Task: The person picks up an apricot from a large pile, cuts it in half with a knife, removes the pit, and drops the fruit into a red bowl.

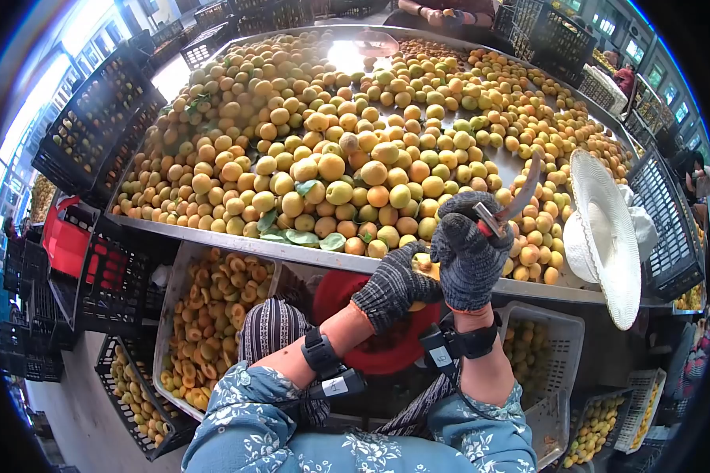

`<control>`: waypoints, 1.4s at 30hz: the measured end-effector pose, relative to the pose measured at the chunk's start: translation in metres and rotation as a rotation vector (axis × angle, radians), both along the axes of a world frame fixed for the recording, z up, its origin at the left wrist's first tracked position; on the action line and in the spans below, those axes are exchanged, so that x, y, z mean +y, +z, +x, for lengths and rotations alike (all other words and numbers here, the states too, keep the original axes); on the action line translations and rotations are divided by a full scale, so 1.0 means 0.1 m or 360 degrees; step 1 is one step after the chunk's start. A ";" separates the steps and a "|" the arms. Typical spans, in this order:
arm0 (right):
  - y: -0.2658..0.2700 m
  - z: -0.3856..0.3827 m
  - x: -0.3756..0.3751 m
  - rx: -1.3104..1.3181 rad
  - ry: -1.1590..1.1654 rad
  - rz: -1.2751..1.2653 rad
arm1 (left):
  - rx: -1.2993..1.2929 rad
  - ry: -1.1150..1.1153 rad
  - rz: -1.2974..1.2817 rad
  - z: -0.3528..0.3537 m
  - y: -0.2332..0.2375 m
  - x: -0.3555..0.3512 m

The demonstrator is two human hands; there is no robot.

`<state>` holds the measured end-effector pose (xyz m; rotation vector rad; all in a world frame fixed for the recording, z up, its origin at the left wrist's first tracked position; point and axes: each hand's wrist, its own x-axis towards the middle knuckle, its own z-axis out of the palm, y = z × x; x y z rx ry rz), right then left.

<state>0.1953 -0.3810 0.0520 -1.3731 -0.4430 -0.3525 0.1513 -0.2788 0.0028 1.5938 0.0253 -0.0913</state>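
My left hand [394, 288], in a dark grey knit glove, is closed around an apricot [424, 266], partly hidden by the fingers. Right beside it, my right hand [473, 256], gloved alike, grips a knife [525, 189] whose curved blade points up and away from me. A red piece of the handle shows at the fist. Both hands are over the near edge of a metal table [315, 254] heaped with whole apricots [331, 165]. Below them, between my knees, sits a red basin [343, 296]; its contents are mostly hidden by my arms.
A crate of halved apricots [213, 315] stands at my left, and a white crate [556, 327] at my right. On the table's right edge rests a straw hat [607, 229]. Stacked black crates [95, 118] flank the table. Another person's hands [434, 16] show across it.
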 end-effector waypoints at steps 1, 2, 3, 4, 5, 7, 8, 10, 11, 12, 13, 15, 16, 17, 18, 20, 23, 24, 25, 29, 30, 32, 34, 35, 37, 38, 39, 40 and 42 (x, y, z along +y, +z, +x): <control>0.03 -0.02 0.02 0.0231 0.0129 0.0282 | 0.0004 -0.0002 -0.0002 -0.01 -0.02 -0.01; 0.05 -0.03 0.04 0.0460 0.0259 0.0567 | 0.0012 0.0000 0.0033 -0.02 -0.05 -0.02; 0.05 -0.04 0.06 0.0464 0.0257 0.0567 | 0.0023 0.0001 0.0066 -0.02 -0.09 -0.03; 0.05 -0.06 0.07 0.0407 0.0240 0.0437 | -0.0016 0.0017 0.0148 0.00 -0.12 -0.03; 0.05 -0.07 0.08 0.0349 0.0221 0.0307 | -0.0014 0.0015 0.0145 0.00 -0.14 -0.04; 0.06 -0.06 0.10 0.0297 0.0155 0.0311 | -0.0019 -0.0008 -0.0113 -0.02 -0.11 -0.03; 0.06 -0.04 0.05 0.0446 0.0269 0.0454 | -0.0017 -0.0009 -0.0115 -0.04 -0.09 -0.02; -0.04 0.07 0.04 0.0481 0.0351 0.0630 | 0.0078 0.0003 0.0071 -0.09 0.02 0.00; -0.07 0.09 0.05 0.0485 0.0350 0.0630 | 0.0082 0.0003 0.0071 -0.08 -0.05 0.00; -0.07 0.10 0.06 0.0446 0.0335 0.0594 | 0.0077 0.0066 -0.0048 -0.03 -0.09 -0.02; -0.07 0.09 0.07 0.0409 0.0317 0.0557 | 0.0073 0.0127 -0.0169 -0.01 -0.12 -0.04; -0.10 0.06 0.13 0.0387 0.0362 0.0501 | 0.0044 0.0064 -0.0094 -0.01 -0.20 -0.01; -0.15 0.07 0.20 -0.0006 0.0256 0.0310 | -0.0024 0.0023 -0.0089 0.01 -0.27 -0.01; -0.18 0.07 0.27 -0.0398 0.0149 0.0116 | -0.0094 -0.0016 -0.0082 0.03 -0.33 0.00; -0.08 -0.04 0.35 0.0019 0.0263 0.0494 | 0.0052 -0.0002 -0.0273 -0.07 -0.04 0.01; -0.11 0.04 0.18 0.0262 0.0313 0.0484 | 0.0051 0.0035 -0.0176 -0.09 -0.13 0.01; -0.10 0.12 0.09 0.0580 0.0348 0.0572 | 0.0035 0.0076 0.0104 -0.10 -0.08 0.04; -0.10 0.13 0.07 0.0631 0.0439 0.0721 | 0.0024 0.0077 0.0292 -0.11 -0.06 0.06; -0.10 0.15 0.04 0.0680 0.0529 0.0872 | 0.0022 0.0074 0.0294 -0.10 -0.08 0.08; -0.31 0.39 -0.13 0.0879 0.0996 0.1440 | -0.0335 0.0026 0.0363 -0.06 -0.10 0.11; -0.31 0.40 -0.14 0.0928 0.0949 0.1492 | -0.0376 0.0061 0.0310 -0.04 -0.07 0.11; -0.32 0.40 -0.16 0.0867 0.0929 0.1352 | -0.0331 0.0019 0.0322 -0.03 -0.04 0.12; -0.26 0.37 -0.16 0.0729 0.0906 0.1174 | -0.0267 -0.0034 0.0392 0.00 -0.03 0.15; -0.23 0.37 -0.16 0.0729 0.0907 0.1175 | -0.0267 -0.0033 0.0393 0.02 -0.02 0.16; -0.13 0.33 -0.15 0.0595 0.0903 0.1069 | -0.0077 -0.0153 0.0543 0.05 0.00 0.17; -0.11 0.32 -0.13 0.0595 0.0903 0.1069 | -0.0077 -0.0153 0.0542 0.04 -0.01 0.18; -0.09 0.30 -0.11 0.0583 0.0859 0.1016 | -0.0070 -0.0209 0.0461 0.03 0.00 0.18; -0.07 0.28 -0.09 0.0572 0.0815 0.0964 | -0.0063 -0.0266 0.0379 0.01 0.02 0.18; -0.05 0.25 -0.05 0.0563 0.0762 0.0916 | -0.0057 -0.0231 0.0387 -0.02 0.06 0.18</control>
